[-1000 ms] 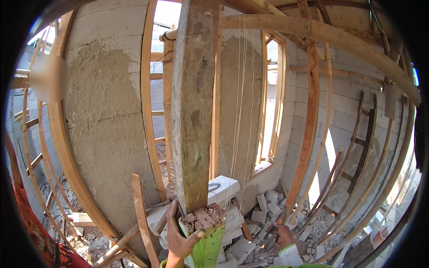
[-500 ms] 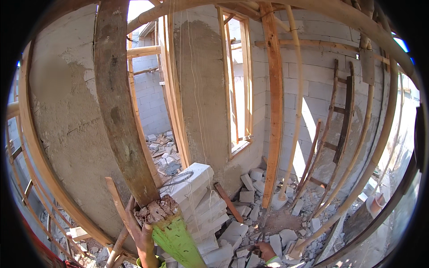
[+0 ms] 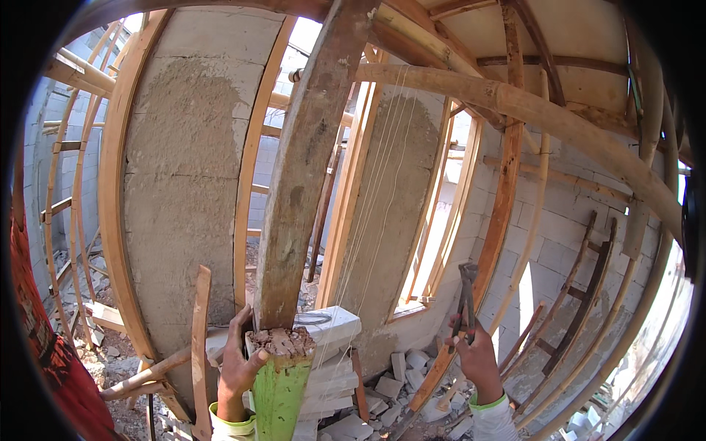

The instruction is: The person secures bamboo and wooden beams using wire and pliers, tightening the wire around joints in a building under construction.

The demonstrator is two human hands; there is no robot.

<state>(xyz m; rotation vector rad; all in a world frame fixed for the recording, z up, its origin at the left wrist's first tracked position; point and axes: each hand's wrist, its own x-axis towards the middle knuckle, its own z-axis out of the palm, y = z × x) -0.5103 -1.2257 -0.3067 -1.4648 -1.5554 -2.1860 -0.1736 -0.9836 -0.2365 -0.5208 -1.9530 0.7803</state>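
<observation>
My left hand (image 3: 239, 371) is curled against the left side of a green-painted timber (image 3: 276, 393), its thumb on the near side and its fingers by the splintered end. A weathered plank (image 3: 294, 191) rises just behind that broken end. My right hand (image 3: 476, 360) is raised at the right, closed round the handles of dark metal pincers (image 3: 467, 283), whose head points up. A thin upright wooden strip (image 3: 201, 345) stands left of my left hand.
Stacked pale blocks (image 3: 334, 331) stand behind the green timber, with wire (image 3: 312, 318) on top. Broken blocks (image 3: 390, 386) litter the floor. A bamboo pole (image 3: 544, 106) crosses overhead. Strings (image 3: 379, 184) hang before the plastered wall. A ladder (image 3: 585, 287) leans at right; red cloth (image 3: 55, 367) is at left.
My right hand has risen from low by the rubble, bringing the pincers up into plain sight. My left hand stays at the green timber. The view has swung left and upward.
</observation>
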